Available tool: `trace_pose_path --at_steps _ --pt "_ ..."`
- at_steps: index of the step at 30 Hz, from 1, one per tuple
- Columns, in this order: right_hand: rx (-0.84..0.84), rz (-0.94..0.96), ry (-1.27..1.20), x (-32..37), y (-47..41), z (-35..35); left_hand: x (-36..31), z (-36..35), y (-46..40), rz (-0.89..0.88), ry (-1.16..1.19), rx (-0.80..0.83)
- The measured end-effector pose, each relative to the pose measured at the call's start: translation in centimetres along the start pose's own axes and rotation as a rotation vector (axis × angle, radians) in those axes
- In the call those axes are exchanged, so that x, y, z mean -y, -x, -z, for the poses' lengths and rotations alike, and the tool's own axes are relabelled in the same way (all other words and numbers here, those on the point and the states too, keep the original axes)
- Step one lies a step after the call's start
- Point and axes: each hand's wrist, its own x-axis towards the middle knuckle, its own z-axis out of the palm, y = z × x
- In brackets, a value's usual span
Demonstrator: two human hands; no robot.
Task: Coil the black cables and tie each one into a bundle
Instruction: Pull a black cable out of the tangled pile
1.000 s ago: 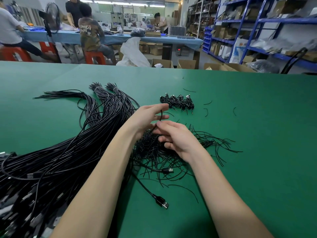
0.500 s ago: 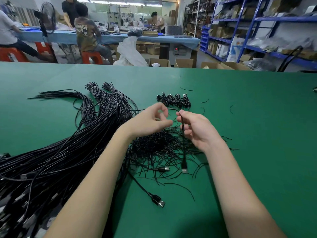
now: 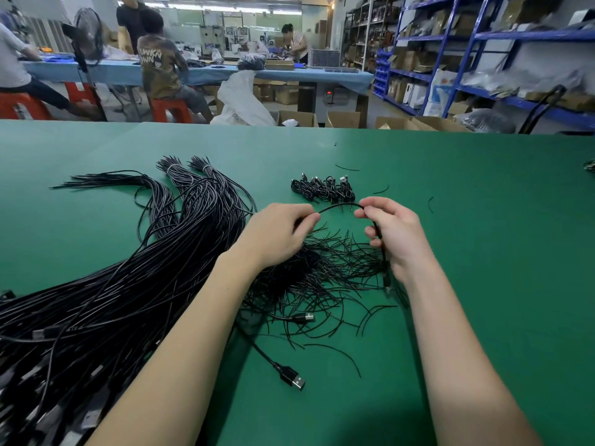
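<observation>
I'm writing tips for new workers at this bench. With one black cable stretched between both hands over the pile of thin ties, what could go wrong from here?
1. The held black cable hangs from the right hand into the loose pile of thin black wire ties; its lower end could snag ties and drag them along.
2. The left hand pinches only near the cable's end, so it may slip while coiling.
3. The row of finished black cable bundles lies just beyond the hands and could be knocked.

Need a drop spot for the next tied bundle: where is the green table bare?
Bare green table lies right of the right hand, and beyond the row of tied bundles up to the far edge. Crowded: loose cable pile on the left, wire ties between the forearms.
</observation>
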Motion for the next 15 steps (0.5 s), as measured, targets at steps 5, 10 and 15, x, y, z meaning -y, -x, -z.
trace_pose_path --at_steps 5,10,15 --pt "-0.01 0.147 0.29 -0.2 0.2 1.7 -2.8 1.0 -0.8 -0.008 0.282 0.155" --pt "0.195 0.149 0.267 1.0 0.6 2.0 -0.4 3.3 -0.3 0.139 0.077 0.253" --pt "0.331 0.402 0.608 2.7 1.2 0.2 -1.3 2.8 -0.1 0.142 0.315 0.5"
